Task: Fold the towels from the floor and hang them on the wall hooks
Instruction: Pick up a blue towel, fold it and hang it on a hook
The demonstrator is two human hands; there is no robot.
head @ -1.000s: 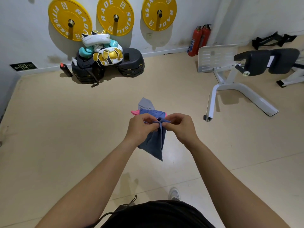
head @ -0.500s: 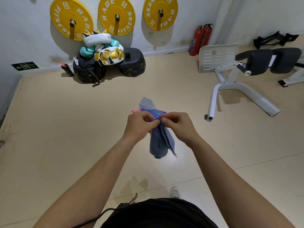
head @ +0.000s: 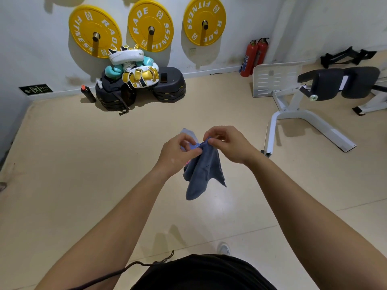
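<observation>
Your left hand (head: 178, 152) and right hand (head: 228, 143) each pinch the top edge of the blue towel (head: 203, 172), which hangs bunched in mid-air between them above the floor (head: 83, 164). A grey towel (head: 188, 131) lies beyond, partly hidden by your hands. Along the wall: yellow weight plates (head: 95, 31), stacked black steps (head: 169, 86), a bottle (head: 88, 94), two fire extinguishers (head: 254, 56). A white bench (head: 303, 116) stands at your right.

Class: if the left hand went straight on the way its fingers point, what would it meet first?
Most likely the right hand. The left hand points across at it, and both pinch the top edge of the blue towel, close together; the depth between them is unclear.
</observation>
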